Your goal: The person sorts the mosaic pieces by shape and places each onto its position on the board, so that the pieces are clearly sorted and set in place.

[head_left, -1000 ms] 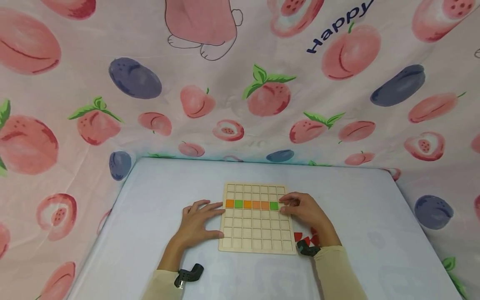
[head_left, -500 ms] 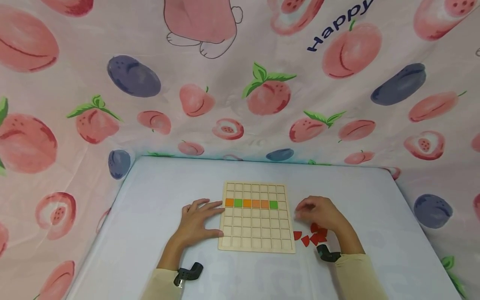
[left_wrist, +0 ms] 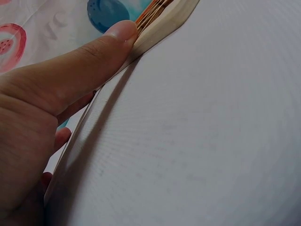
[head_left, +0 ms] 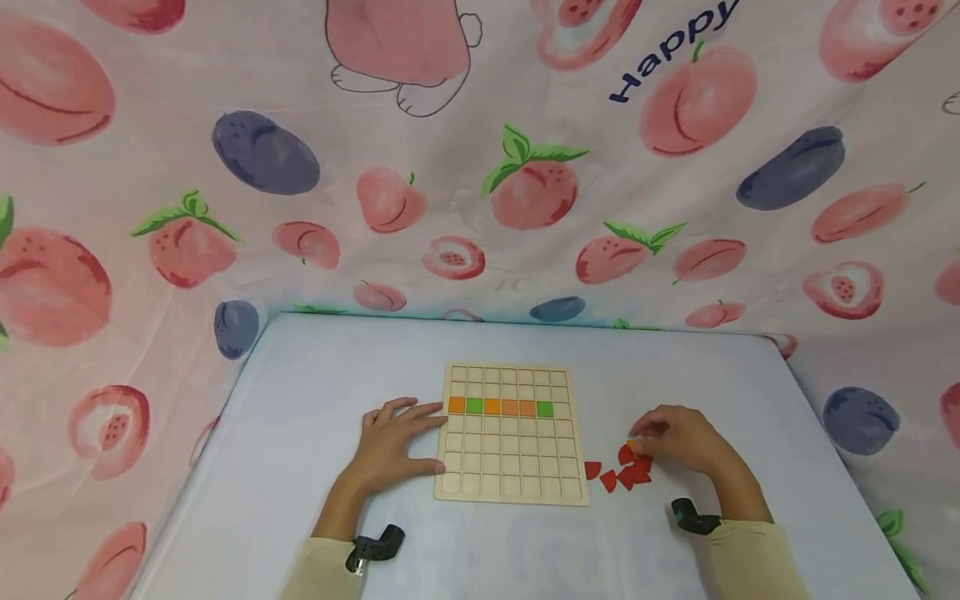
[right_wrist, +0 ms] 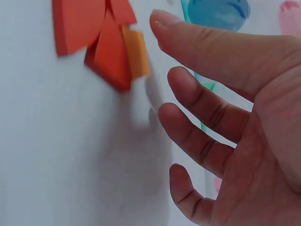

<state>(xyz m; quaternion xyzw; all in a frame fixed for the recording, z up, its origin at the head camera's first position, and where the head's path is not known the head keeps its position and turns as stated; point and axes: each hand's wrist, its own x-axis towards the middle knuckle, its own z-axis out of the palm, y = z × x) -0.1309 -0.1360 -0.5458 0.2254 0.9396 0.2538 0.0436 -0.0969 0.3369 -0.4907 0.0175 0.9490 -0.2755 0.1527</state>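
A wooden grid board (head_left: 513, 462) lies flat in the head view, with one row of orange and green square tiles (head_left: 492, 407) set in its cells. The row's rightmost cell is bare. Along the board's left edge my left hand (head_left: 392, 443) rests with spread fingers; its thumb (left_wrist: 101, 54) touches the rim in the left wrist view. To the right of the board, my right hand (head_left: 681, 437) hovers by a pile of red pieces (head_left: 627, 477). An orange square tile (right_wrist: 136, 52) stands tilted against the red pieces, apart from the loosely bent fingers (right_wrist: 186, 87).
The white table (head_left: 337, 358) extends around the board on all sides. Behind and beside it hangs a fruit-print cloth (head_left: 465, 208). Black wrist straps (head_left: 696, 518) sit at both cuffs.
My right hand has moved right, from the board's edge to the red pieces. The orange tile now shows by its fingertips and has been let go. My left hand has stayed put.
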